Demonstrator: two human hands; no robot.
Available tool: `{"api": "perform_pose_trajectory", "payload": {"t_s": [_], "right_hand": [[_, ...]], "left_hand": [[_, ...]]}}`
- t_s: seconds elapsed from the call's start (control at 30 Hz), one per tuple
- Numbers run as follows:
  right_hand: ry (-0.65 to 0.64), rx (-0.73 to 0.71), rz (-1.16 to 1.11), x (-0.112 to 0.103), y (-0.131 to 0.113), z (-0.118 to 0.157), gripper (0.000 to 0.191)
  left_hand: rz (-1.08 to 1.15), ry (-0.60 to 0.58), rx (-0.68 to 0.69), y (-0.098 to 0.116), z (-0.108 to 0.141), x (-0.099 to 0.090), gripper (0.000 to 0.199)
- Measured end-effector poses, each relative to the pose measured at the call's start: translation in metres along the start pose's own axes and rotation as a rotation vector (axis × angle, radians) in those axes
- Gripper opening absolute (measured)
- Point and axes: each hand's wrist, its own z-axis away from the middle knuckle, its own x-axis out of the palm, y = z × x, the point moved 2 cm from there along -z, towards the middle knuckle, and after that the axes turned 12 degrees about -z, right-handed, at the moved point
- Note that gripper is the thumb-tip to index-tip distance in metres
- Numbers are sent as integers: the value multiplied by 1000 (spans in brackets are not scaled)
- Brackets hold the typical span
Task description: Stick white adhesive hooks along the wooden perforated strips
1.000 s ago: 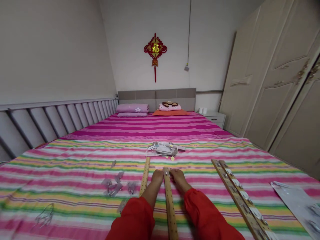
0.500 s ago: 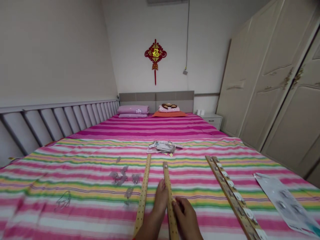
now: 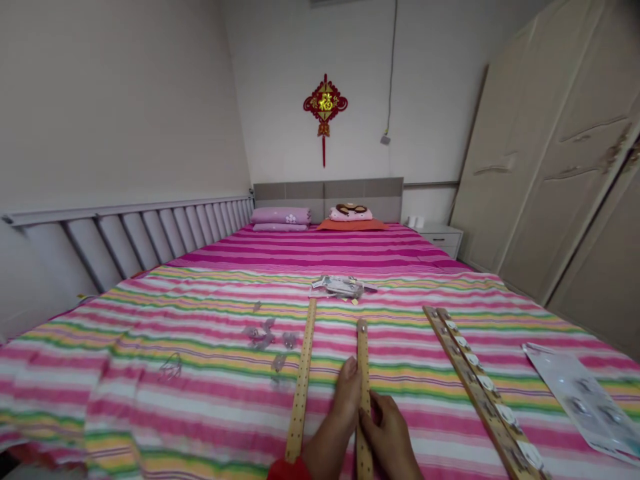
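Note:
A narrow wooden strip with a row of small holes lies lengthwise between my hands, a small metal piece near its far end. My left hand is closed on its left edge, thumb pointing forward. On the right edge, my right hand grips the same strip with bent fingers. A second holed strip lies to the left on the striped cloth. To the right are two wooden strips side by side, one bearing round white pieces.
Small clear packets lie left of the strips, with a thin clear loop farther left. A plastic bundle lies beyond them. At right is a clear blister pack. A slatted rail borders the bed.
The whole view has shifted, so the bed and objects appear farther right. My hands still hold the strip, which now points straighter ahead.

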Motion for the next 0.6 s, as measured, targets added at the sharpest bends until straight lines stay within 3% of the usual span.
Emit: {"api": "perform_pose_trajectory", "payload": {"t_s": [0.07, 0.13, 0.2, 0.27, 0.4, 0.5, 0.6], "right_hand": [[-9, 11, -37, -4, 1, 0, 30], [12, 40, -60, -9, 3, 3, 31], [45, 77, -77, -14, 4, 8, 33], [60, 102, -107, -18, 3, 15, 33], [7, 126, -174, -16, -6, 27, 33], [-1, 126, -187, -12, -17, 32, 32], [-2, 137, -171, -10, -25, 35, 31]], "left_hand": [[-41, 19, 5, 5, 7, -15, 34], [-113, 68, 80, 14, 15, -41, 37], [-237, 170, 194, 23, 21, -79, 34], [-328, 351, 274, 28, 23, -122, 28], [-481, 564, 298, 20, 15, -191, 25], [-571, 588, 370, 13, 4, -213, 21], [-659, 528, 454, 15, -3, -215, 18]]}}
